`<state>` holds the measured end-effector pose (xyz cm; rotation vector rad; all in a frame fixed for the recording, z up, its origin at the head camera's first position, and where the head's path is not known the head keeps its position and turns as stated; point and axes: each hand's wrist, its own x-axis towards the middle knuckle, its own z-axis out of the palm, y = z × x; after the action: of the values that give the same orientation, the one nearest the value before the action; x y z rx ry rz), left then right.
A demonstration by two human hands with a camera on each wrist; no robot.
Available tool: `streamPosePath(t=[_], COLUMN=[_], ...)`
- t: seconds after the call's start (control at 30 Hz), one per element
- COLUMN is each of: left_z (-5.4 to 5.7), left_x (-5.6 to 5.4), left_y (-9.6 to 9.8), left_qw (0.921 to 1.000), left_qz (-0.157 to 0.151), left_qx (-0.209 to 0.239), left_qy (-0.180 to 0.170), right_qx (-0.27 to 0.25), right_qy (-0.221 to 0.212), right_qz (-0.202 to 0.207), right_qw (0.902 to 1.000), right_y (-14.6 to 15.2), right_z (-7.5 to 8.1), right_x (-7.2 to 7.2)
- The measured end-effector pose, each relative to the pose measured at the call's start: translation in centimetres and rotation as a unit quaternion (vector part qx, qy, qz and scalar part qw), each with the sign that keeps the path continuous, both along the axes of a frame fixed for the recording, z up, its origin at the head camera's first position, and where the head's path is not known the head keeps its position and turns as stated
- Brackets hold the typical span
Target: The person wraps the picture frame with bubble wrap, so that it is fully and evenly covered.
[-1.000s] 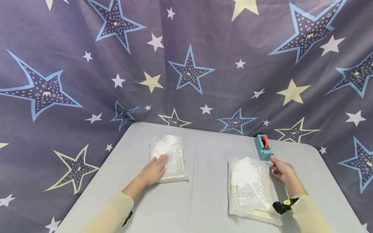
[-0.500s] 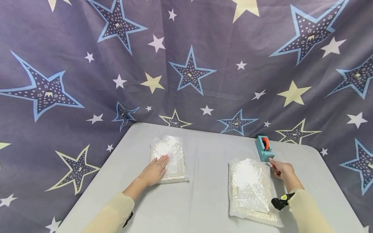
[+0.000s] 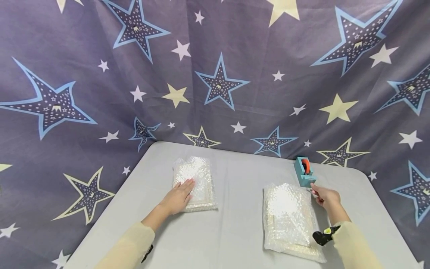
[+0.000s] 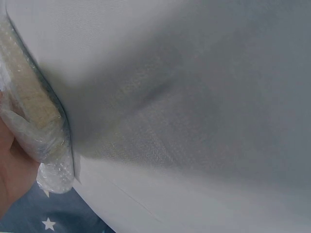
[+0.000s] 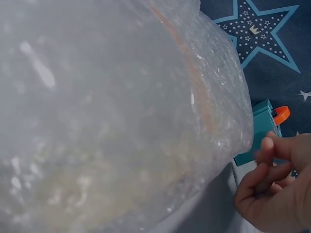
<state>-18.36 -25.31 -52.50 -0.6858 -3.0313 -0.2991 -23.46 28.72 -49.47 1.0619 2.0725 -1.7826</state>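
Observation:
On the left of the table lies a bubble-wrapped package (image 3: 202,190), and my left hand (image 3: 177,197) rests on it with fingers extended. The left wrist view shows the edge of this package (image 4: 34,97) beside part of the hand. A teal tape dispenser (image 3: 303,173) with an orange reel stands at the back right. At its front end my right hand (image 3: 326,196) pinches the tape end between thumb and index finger, the other fingers curled. The clear strip itself is hard to make out. In the right wrist view, the dispenser (image 5: 262,126) is partly hidden behind bubble wrap.
A larger bubble-wrapped package (image 3: 290,224) lies on the right, just in front of the dispenser and left of my right forearm. The white table (image 3: 235,209) meets a star-patterned cloth (image 3: 255,86) at its back and left edges.
My right hand has shifted slightly left and down at the dispenser's front. The left hand stays on its package. The whole head view has moved a little.

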Motion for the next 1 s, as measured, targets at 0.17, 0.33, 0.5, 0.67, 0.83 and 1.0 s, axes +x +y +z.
streamPosePath(t=[0.17,0.33,0.5,0.67,0.83,1.0], left_z=[0.1,0.4,0.7,0.6,0.5,0.4], left_x=[0.1,0.2,0.3,0.3,0.3,0.2], left_y=[0.0,0.1,0.3,0.3,0.3,0.2], left_qw=[1.0000,1.0000,0.9999,0.9999,0.9999,0.9999], left_qz=[0.001,0.000,0.002,0.007,0.004,0.005], left_qx=[0.001,0.002,0.009,0.005,0.004,0.004], left_qy=[0.006,-0.002,-0.014,-0.009,-0.012,-0.012], right_qx=[0.019,0.027,0.042,0.049,0.085,0.137], right_qy=[0.014,0.022,0.021,0.028,0.016,0.000], right_qz=[-0.012,-0.023,-0.019,-0.011,-0.014,-0.004], right_qw=[0.9996,0.9991,0.9987,0.9983,0.9962,0.9906], right_y=[-0.1,-0.3,-0.4,-0.2,-0.3,-0.4], right_z=[-0.5,-0.7,-0.8,-1.1,-1.4,-1.5], right_x=[-0.2,-0.3,-0.3,-0.2,-0.3,-0.8])
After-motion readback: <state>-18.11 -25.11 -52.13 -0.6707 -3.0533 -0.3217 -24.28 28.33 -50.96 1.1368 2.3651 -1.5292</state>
